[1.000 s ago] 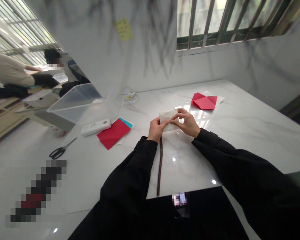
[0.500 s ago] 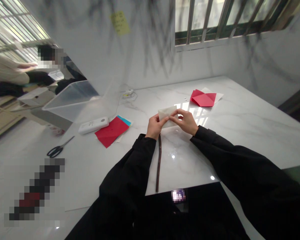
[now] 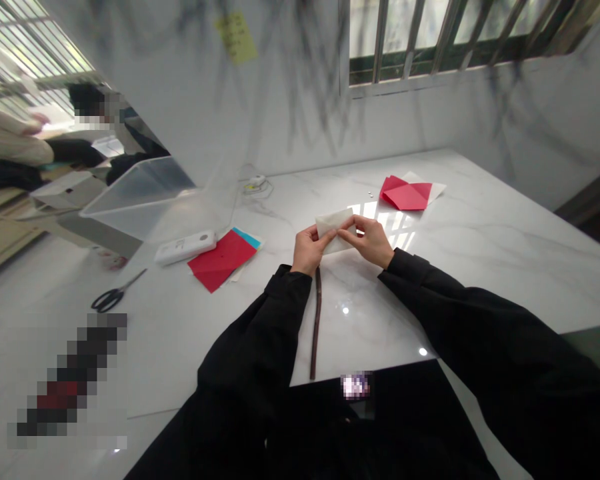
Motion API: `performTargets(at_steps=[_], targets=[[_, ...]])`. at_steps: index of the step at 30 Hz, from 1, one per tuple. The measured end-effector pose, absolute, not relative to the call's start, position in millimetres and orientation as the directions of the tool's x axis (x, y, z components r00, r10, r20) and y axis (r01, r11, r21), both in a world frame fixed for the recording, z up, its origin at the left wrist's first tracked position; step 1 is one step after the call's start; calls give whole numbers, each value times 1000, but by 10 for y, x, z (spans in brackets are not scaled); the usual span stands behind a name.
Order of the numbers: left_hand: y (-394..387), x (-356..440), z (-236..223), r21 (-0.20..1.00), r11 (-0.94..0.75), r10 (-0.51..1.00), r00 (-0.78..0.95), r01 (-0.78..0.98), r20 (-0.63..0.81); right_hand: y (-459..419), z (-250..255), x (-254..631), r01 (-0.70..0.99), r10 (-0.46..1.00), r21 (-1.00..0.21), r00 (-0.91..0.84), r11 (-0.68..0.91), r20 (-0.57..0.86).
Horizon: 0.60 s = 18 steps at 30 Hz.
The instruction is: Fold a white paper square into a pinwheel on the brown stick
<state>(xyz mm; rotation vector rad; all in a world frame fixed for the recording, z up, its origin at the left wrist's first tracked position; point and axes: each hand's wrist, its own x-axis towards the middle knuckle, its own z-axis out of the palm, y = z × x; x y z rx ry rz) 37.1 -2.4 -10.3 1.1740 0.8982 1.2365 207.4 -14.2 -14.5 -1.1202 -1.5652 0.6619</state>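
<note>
Between my two hands is a cream-white piece of folded paper, held just above the table. My left hand grips its left side, thumb pressed on the near face. My right hand pinches the right side, with thumb and forefinger close to the left thumb. Below the hands a thin dark brown stick lies lengthwise on the table; its far end reaches toward my left wrist. Left of my hands, a red sheet rests over a blue sheet and pale ones.
Red folded paper with white paper lies at the far right of the marble table. To the left are a white oblong device, scissors and a clear plastic bin. Other people sit beyond the bin.
Both hands keep hold of the paper in nearly the same pose; the right fingers have shifted slightly on it. The whole view has moved a little.
</note>
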Motion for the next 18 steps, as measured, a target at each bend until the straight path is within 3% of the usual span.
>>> performTargets(at_steps=[18], targets=[[-5, 375, -126, 984, -83, 987, 123, -159, 103, -119, -164, 2085, 371, 892, -828, 0, 420, 452]])
